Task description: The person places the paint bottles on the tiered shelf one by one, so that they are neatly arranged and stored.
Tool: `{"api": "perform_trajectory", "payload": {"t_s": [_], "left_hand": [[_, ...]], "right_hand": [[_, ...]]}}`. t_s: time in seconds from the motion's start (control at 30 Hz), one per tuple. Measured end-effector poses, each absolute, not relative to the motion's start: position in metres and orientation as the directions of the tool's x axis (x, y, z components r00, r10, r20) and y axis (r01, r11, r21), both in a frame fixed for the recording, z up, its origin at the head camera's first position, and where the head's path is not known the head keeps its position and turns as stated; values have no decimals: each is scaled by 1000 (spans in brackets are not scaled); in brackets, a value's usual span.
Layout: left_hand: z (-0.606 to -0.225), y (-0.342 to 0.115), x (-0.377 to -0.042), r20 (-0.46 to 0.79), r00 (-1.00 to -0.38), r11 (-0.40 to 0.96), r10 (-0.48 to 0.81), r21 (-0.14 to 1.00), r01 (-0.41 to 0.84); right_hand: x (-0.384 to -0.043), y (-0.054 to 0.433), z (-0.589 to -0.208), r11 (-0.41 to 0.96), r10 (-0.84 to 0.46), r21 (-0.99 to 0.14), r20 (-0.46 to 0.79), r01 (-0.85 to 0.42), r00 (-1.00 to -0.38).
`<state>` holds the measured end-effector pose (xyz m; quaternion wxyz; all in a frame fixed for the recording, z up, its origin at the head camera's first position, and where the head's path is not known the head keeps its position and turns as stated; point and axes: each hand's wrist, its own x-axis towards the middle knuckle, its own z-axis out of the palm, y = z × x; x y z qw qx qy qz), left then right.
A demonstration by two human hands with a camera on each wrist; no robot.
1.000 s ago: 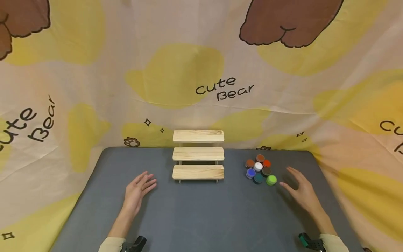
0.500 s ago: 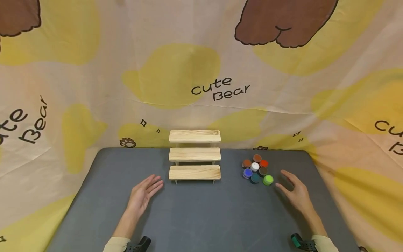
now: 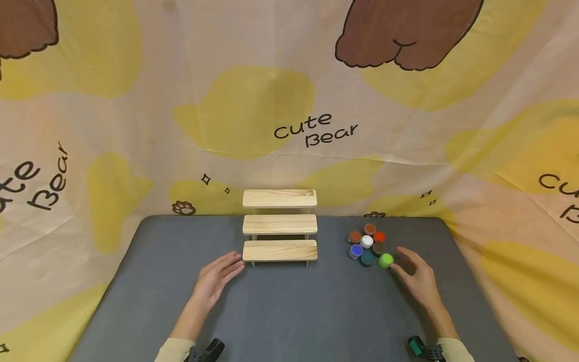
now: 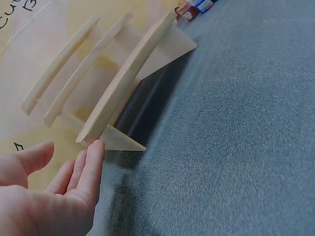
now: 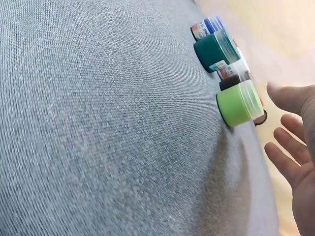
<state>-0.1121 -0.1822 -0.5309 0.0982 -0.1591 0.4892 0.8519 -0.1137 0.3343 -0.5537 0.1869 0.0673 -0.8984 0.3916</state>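
Observation:
A three-tier wooden display stand stands at the back middle of the grey table. My left hand is at its lower left, fingers extended, with the fingertips right at the end of the lowest shelf. To the right is a cluster of small paint jars; the light green jar is the nearest one to my right hand. That hand has thumb and fingers spread, holding nothing, its thumb tip close by the jar's lid. In the right wrist view the green jar sits upright on the cloth.
Beside the green jar are a dark teal jar, a blue jar, a white jar, a red jar and several brownish ones. A printed curtain hangs behind and around the grey table.
My left hand has moved right, up to the stand's lower shelf. My right hand has moved left, closer to the light green jar. The stand and jars keep their places.

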Motion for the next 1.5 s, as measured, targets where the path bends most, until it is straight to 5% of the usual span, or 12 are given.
{"api": "perform_trajectory", "payload": {"t_s": [0.77, 1.5], "left_hand": [[-551, -160, -125, -374, -926, -472, -40, 824, -313], [-548, -160, -129, -411, -908, -442, -77, 831, -338]], "right_hand": [[-116, 319, -575, 518, 190, -836, 318, -180, -929], [-118, 311, -581, 487, 235, -867, 247, -106, -940]]}}
